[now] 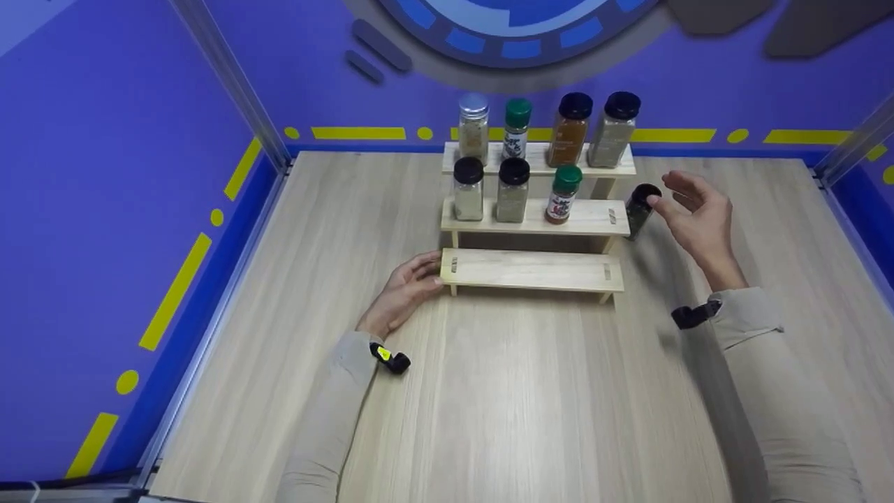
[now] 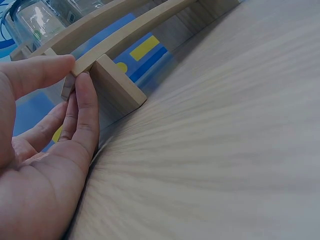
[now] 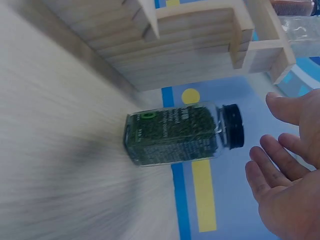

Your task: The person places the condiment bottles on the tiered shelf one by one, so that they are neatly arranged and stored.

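A three-tier wooden spice rack (image 1: 531, 269) stands on the table. At the left end of its lowest step, my left hand (image 1: 404, 293) pinches the board; in the left wrist view the thumb (image 2: 47, 72) lies at the top edge, fingers below. A glass jar of green dried herbs (image 3: 172, 132) with a black lid stands on the table beside the rack's right side. My right hand (image 1: 702, 220) is just right of that jar, fingers spread and slightly bent. A gap shows between hand and lid in the right wrist view.
The top step holds a silver-lidded jar (image 1: 473, 129), a small green-lidded jar (image 1: 515, 136) and two black-lidded jars (image 1: 569, 136). On the middle step are two black-lidded jars (image 1: 468, 195) and a small green-lidded jar (image 1: 560, 202). A blue wall (image 1: 335, 98) rises behind.
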The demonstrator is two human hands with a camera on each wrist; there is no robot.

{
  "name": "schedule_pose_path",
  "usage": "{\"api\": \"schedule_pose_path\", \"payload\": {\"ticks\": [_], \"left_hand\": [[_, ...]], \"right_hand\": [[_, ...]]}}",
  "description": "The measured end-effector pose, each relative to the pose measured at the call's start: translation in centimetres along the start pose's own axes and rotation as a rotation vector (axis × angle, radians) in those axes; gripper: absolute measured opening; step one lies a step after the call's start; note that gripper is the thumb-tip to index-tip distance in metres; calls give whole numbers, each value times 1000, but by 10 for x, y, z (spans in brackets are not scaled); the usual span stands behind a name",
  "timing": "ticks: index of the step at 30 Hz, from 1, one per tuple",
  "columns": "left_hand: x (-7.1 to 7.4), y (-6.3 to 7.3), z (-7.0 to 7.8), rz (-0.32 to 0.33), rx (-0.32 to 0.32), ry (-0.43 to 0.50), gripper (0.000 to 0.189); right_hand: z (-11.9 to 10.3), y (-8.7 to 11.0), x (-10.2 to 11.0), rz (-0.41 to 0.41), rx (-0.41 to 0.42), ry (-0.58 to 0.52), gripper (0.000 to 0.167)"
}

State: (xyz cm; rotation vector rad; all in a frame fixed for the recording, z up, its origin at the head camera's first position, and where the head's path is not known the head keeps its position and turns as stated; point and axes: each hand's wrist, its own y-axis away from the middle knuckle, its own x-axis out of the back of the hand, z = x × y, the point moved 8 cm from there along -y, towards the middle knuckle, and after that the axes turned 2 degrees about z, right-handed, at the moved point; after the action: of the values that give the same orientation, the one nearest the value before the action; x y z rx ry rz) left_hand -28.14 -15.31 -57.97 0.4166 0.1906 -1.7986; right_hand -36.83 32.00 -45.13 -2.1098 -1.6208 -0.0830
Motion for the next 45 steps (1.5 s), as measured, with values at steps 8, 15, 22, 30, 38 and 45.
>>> {"api": "schedule_pose_path", "payload": {"ticks": [8,15,22,30,38,45], "left_hand": [[0,1,1,5,1,-17,68],[-1,0,0,5,6,-13,68],[-1,0,1,5,6,-10,68],[0,0,0,6,11,-14,70],[1,0,-1,10,12,-10,70],[1,-1,-1,9,16,-20,67]], "right_hand": [[13,1,-3,-11,-36,50,53],[30,5,-8,-25,-71,45,56],[45,8,-16,-38,-107,41,55],[52,15,-23,-39,-161,34,53],[48,20,-29,-29,-157,19,52],[44,22,-33,-26,-165,-37,51]]}}
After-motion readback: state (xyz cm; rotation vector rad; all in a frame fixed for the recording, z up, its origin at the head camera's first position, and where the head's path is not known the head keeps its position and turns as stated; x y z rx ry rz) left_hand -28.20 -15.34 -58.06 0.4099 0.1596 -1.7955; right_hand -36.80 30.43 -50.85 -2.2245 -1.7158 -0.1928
